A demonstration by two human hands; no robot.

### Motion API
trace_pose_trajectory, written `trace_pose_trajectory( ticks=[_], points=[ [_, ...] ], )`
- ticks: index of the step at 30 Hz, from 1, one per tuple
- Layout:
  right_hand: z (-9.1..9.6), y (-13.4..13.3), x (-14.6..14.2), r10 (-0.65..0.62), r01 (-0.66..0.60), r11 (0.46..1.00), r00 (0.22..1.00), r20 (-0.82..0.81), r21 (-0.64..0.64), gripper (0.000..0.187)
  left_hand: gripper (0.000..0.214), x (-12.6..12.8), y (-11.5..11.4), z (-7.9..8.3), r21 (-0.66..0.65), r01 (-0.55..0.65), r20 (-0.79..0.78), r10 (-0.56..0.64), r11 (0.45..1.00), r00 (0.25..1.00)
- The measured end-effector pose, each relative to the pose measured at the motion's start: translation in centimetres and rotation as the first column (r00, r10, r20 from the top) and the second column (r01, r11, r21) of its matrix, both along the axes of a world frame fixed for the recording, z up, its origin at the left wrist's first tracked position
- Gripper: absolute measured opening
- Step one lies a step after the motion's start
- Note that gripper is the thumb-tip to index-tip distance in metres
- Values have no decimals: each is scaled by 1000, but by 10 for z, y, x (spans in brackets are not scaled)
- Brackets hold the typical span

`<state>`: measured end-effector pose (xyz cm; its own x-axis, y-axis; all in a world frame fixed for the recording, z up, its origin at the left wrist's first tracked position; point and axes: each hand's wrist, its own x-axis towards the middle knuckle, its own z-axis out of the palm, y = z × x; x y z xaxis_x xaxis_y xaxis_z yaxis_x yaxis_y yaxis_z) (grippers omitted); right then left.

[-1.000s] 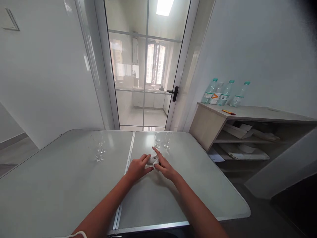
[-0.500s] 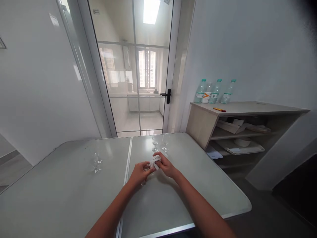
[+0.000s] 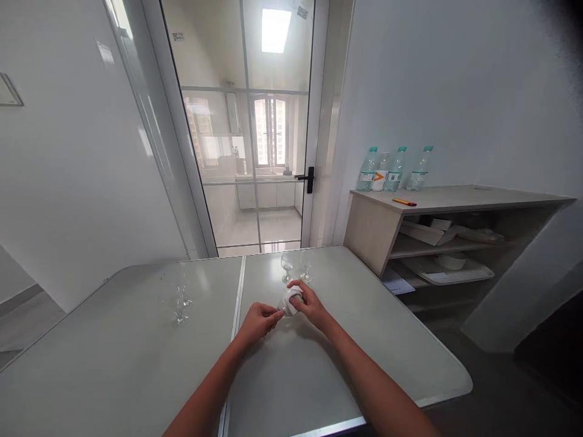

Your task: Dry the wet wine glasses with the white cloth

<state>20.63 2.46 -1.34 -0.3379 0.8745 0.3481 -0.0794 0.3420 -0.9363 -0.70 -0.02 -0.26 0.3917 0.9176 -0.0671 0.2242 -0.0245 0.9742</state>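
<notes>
My left hand (image 3: 259, 323) is closed in a pinch at the near-left end of a small clear stemmed glass (image 3: 283, 309). My right hand (image 3: 312, 304) is wrapped round a crumpled white cloth (image 3: 292, 298), which is pressed over the glass and covers much of it. Both hands are just above the table, right of its seam. Beyond them two clear stemmed glasses, a left one (image 3: 286, 267) and a right one (image 3: 306, 266), stand upright side by side near the far edge.
More clear glassware (image 3: 181, 311) is on the left part of the pale table (image 3: 136, 358). To the right, a shelf unit (image 3: 371, 233) bears water bottles (image 3: 394, 170) and a red-yellow pen-like item (image 3: 404, 202). A glass door (image 3: 277, 212) lies behind the table.
My left fingers have drawn together into a pinch and sit slightly further left of the cloth. The cloth and my right hand have shifted a little to the right. The view has tilted slightly.
</notes>
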Motion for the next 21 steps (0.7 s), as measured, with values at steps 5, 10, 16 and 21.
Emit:
trace_pose_trajectory(
  ticks=[5,10,16,21],
  points=[
    [0,-4,0,142,-144,988,989,-50,-54,60,50,-12,2,5,-271,135,97,-113,953,989],
    [-2,-3,-1,176,-177,984,981,80,1,72,52,-24,5,8,-275,138,48,-130,951,990],
    [-7,4,-5,-25,6,990,990,137,138,57,55,-15,7,4,63,-57,-114,64,996,991],
    [-5,5,-1,-49,52,993,998,-35,105,52,42,-2,0,-9,449,-104,-250,237,888,939]
  ],
)
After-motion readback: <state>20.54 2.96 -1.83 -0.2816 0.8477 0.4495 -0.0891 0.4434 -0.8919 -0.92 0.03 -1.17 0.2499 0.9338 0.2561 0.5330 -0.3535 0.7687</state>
